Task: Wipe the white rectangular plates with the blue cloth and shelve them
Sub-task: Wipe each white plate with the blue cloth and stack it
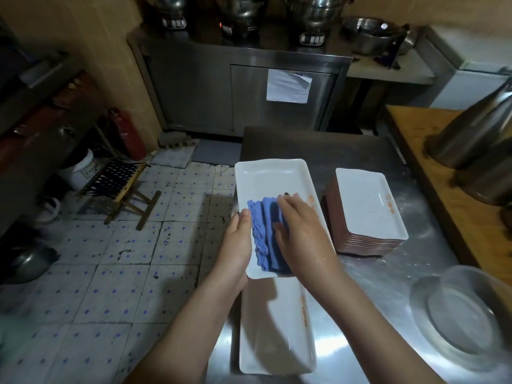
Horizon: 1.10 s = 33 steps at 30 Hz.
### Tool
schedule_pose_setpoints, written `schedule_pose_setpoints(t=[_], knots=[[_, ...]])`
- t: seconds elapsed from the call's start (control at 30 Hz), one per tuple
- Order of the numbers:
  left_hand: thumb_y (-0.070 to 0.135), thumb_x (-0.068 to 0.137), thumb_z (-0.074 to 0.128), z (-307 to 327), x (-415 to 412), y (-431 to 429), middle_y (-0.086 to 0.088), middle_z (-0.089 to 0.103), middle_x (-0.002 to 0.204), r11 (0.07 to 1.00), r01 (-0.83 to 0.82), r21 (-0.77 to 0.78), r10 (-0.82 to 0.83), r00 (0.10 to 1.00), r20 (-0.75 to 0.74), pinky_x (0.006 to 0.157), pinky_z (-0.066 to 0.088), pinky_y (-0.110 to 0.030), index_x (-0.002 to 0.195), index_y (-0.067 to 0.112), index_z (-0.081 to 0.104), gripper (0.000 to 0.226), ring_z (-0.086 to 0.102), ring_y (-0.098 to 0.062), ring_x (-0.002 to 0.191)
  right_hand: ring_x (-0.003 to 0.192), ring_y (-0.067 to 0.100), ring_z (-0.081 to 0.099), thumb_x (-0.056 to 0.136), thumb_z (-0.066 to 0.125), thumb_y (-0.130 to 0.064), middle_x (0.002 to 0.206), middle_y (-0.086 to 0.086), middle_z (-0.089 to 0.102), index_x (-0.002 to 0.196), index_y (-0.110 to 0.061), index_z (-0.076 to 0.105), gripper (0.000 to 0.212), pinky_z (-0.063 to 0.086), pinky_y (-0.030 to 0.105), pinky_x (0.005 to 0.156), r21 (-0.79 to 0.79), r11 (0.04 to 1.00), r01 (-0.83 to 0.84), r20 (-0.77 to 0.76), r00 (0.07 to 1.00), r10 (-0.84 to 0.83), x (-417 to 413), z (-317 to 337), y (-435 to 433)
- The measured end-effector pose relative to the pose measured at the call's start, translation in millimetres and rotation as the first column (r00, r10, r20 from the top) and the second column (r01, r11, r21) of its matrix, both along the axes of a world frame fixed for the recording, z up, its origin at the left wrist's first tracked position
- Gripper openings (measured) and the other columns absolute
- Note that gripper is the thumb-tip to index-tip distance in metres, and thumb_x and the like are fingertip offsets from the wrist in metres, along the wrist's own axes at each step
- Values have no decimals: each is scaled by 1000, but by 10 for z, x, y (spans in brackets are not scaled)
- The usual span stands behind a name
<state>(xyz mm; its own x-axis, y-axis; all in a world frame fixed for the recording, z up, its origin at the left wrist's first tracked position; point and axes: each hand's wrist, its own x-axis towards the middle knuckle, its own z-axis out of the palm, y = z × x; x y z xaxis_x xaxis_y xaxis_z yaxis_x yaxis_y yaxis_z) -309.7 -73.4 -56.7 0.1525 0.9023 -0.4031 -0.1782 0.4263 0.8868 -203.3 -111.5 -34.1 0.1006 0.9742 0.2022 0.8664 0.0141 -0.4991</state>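
Hands differ: left hand [238, 239] grips plate [271, 178] edge, right hand [300, 225] flat, presses blue cloth [261, 231].

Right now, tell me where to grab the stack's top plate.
Grip the top plate by its near short rim, coming in from the person's side. The rim flares out past the stack below, likely leaving a lip to hook; the held plate crowds the left.

A steel tabletop [388, 286] fills 3 to 6 o'clock, with a clear glass dish [460, 317] at 4 o'clock. Steel pots [476, 134] stand on a wooden board [432, 151] at 2 o'clock. A steel cabinet [199, 87] at 12 o'clock bears a paper sheet [288, 85]. A red fire extinguisher [128, 134] at 10 o'clock and a folding stool [119, 184] at 9 o'clock stand on the tiled floor [110, 273].
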Motion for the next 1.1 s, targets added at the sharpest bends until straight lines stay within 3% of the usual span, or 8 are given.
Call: schedule_pose_setpoints(t=[0.2, 0.3, 0.37, 0.53, 0.77, 0.83, 0.93, 1.1], knots=[[46, 98, 32, 97, 47, -103, 17, 63, 89, 997, 1, 82, 5, 997, -73, 71, 47, -18, 98, 38, 57, 27, 61, 0, 85, 145, 12, -13, 102, 15, -35, 160, -2, -4, 152, -19, 1, 54, -14, 28, 111, -152, 971, -186, 238, 947, 218, -78, -102, -82], [45, 98, 33, 128, 77, -165, 6, 66, 104, 996, 30, 83, -24, 997, -77, 88, 51, -30, 114, 35, 57, 30, 63, -12, 99, 145, 13, -10, 101, 13, -36, 160, -4, 0, 152, -19, 2, 54, -11, 34, 113, -127, 976, -176, 338, 917, 210, 8, -30, 73], [39, 99, 36, 164, 87, -203, 1, 68, 104, 994, 54, 90, -45, 994, -104, 92, 50, -39, 106, 31, 60, 27, 64, -20, 100, 146, 13, -9, 102, 13, -36, 160, -5, 0, 152, -19, 3, 54, -11, 37, 114, -146, 985, -96, 398, 905, 148, 146, 25, 247], [35, 99, 39, 184, -14, -170, 12, 70, 67, 995, -4, 97, 16, 992, -122, 59, 55, -22, 80, 22, 62, 32, 68, -4, 62, 146, 18, -7, 101, 9, -36, 160, 2, -3, 151, -14, -1, 56, -9, 38, 115, -205, 974, 100, 426, 905, -3, 343, 15, 183], [42, 99, 31, 289, 32, -181, 2, 65, 96, 994, 20, 108, -2, 986, -165, 89, 49, -34, 111, 28, 58, 33, 63, -17, 91, 146, 14, -10, 101, 15, -33, 160, -3, -6, 151, -23, -5, 55, -10, 35, 114, -145, 976, -161, 310, 929, 199, -3, -26, 14], [40, 99, 32, 284, 56, -198, 7, 65, 91, 991, 41, 127, -20, 986, -168, 80, 51, -26, 110, 30, 60, 31, 63, -12, 88, 146, 14, -6, 101, 18, -33, 160, -5, -2, 151, -24, -2, 55, -9, 36, 113, -117, 985, -125, 351, 923, 158, 44, 50, 223], [36, 100, 36, 284, 33, -178, 17, 64, 74, 987, 104, 124, -80, 980, -184, 57, 49, -12, 80, 28, 60, 32, 62, 3, 66, 146, 17, -7, 102, 14, -34, 160, -5, -2, 152, -24, 2, 52, -8, 41, 114, -154, 988, -30, 438, 894, 95, 234, 83, 457], [32, 99, 40, 298, -99, -66, 12, 68, 63, 984, 88, 155, -46, 966, -254, 44, 47, -13, 73, 21, 61, 35, 64, -1, 51, 146, 20, -9, 102, 13, -33, 160, 0, -4, 152, -19, 3, 53, -5, 38, 117, -205, 970, 128, 392, 919, -39, 520, -152, 202]])
